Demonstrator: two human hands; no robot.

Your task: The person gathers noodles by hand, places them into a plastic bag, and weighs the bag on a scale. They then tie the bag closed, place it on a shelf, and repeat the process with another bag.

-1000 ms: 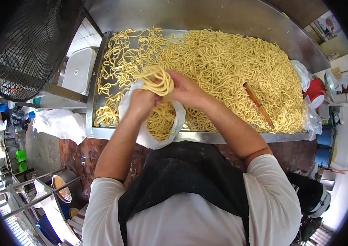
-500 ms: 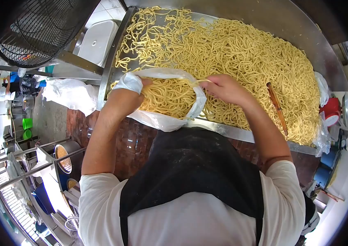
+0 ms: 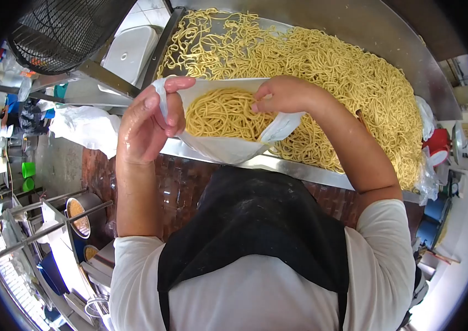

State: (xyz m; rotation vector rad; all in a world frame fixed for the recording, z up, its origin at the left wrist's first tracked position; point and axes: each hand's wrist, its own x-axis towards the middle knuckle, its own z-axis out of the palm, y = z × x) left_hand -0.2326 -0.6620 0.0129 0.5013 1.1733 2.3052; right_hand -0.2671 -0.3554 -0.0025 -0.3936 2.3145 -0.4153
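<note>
A white plastic bag filled with yellow noodles is held in front of me at the near edge of a metal tray. My left hand has the bag's left handle looped over its fingers, palm turned up and looking wet. At the right side of the mouth, my right hand has its fingers curled at the rim, with the other handle under its wrist. Part of its grip is hidden. Behind the bag, loose noodles are heaped across the tray.
A brown stick lies among the noodles, mostly behind my right arm. A fan and a white lid are at upper left. White plastic hangs at left. A red container stands at right. Another person is far left.
The left hand has turned palm up, with the handle now over its fingers. The right hand has shifted from a noodle strand to the bag's rim. The mouth is pulled wider and straighter.
</note>
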